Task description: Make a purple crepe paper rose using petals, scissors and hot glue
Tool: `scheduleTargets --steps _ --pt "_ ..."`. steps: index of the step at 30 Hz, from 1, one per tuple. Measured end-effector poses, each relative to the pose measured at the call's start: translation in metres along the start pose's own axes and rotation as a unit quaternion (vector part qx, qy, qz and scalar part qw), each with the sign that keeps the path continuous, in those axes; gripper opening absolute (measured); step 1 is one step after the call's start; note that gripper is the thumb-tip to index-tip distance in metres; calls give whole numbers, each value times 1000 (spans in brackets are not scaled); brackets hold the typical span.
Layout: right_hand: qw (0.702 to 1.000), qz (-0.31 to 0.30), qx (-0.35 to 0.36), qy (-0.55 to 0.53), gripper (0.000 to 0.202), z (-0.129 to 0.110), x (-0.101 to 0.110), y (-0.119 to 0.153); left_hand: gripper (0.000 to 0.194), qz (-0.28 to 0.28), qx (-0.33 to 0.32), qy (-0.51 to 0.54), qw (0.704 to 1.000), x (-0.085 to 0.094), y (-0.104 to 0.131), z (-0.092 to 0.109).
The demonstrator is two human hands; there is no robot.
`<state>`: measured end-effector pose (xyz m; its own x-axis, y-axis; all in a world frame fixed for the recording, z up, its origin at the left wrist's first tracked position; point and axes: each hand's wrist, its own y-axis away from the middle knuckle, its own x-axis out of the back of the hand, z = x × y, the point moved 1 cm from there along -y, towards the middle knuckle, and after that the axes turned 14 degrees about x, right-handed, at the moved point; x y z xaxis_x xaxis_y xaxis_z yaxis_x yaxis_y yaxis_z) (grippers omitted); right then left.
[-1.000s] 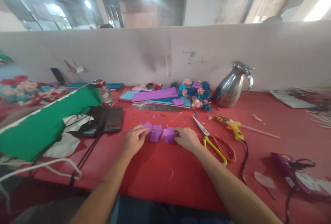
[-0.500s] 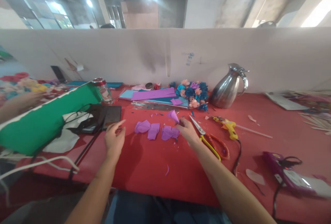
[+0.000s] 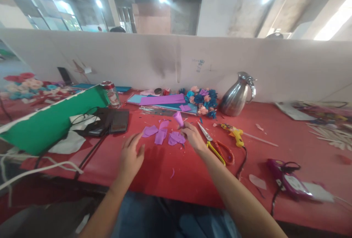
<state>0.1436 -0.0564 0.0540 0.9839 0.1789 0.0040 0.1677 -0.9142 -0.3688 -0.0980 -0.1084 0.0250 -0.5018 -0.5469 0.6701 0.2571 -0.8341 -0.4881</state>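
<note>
Between the thumb and fingers of my right hand (image 3: pixel 192 135) is a purple paper cone (image 3: pixel 178 118), its wide end up and tilted to the left. My left hand (image 3: pixel 132 155) hovers over the red table with its fingers apart and holds nothing. Ahead of it lie cut purple crepe paper pieces: a left piece (image 3: pixel 150 131), a middle pair (image 3: pixel 161 135) partly overlapping, and a right piece (image 3: pixel 176 138) just below my right hand. Scissors (image 3: pixel 217 148) with yellow and orange handles lie open beside my right wrist.
A yellow glue gun (image 3: pixel 235 135) lies right of the scissors. Behind stand a steel jug (image 3: pixel 237 95), a bunch of paper flowers (image 3: pixel 205 100) and purple strips (image 3: pixel 162 100). A green box (image 3: pixel 63 121), a glass jar (image 3: pixel 112 97) and a black wallet-like case (image 3: pixel 119 121) are left; a purple device (image 3: pixel 288 179) sits right.
My left hand has moved right, towards the purple pieces. The cone in my right hand has turned more upright. A purple piece now lies across the middle one. Another person's arm at far left is gone.
</note>
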Motion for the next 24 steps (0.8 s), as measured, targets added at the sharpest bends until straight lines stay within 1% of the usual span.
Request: scheduleTargets --steps 2,3,4,6,8,10,12,13,15,16,17,18,19,20,21,22,24 --pt "999 -41 -10 27 14 -2 -5 9 44 -40 -43 -9 998 -14 -19 8" --pt "998 -53 -11 41 14 -3 -7 15 44 -48 -48 -5 998 -20 -26 11" --pt "997 -60 -11 55 15 -4 -9 22 41 -42 -40 3 998 -25 -30 12" --pt "996 -57 -19 63 18 -5 -10 37 36 -37 -25 30 999 -33 -30 14" --pt "998 -40 -37 40 21 -5 -11 52 32 -38 -21 57 997 -40 -21 15" --pt "998 -18 -55 8 21 -5 -12 68 32 -46 -43 41 997 -47 -11 18" --pt "997 12 -70 -21 19 -7 -12 82 32 -48 -59 18 997 -54 -4 26" --pt "996 28 -78 -36 18 -8 -12 89 32 -42 -50 13 998 -57 -2 31" --pt "990 60 -98 -76 17 -12 -10 101 31 -48 -26 31 998 -59 1 47" --pt "986 74 -111 -102 18 -14 -7 106 30 -63 -13 61 996 -58 3 58" --pt "979 87 -124 -134 18 -17 -5 111 27 -91 4 104 990 -57 7 69" --pt "971 99 -137 -167 18 -20 -2 115 25 -134 32 161 977 -56 11 81" --pt "963 111 -148 -198 18 -23 1 118 24 -197 66 226 952 -54 18 93" --pt "955 118 -157 -222 17 -25 5 120 25 -259 113 289 915 -52 25 104" --pt "949 123 -162 -240 17 -27 7 123 26 -327 151 338 869 -51 32 115" --pt "946 125 -166 -249 17 -28 10 124 27 -388 174 376 824 -50 40 125" --pt "944 125 -171 -254 15 -29 13 127 32 -483 198 432 735 -48 52 141"
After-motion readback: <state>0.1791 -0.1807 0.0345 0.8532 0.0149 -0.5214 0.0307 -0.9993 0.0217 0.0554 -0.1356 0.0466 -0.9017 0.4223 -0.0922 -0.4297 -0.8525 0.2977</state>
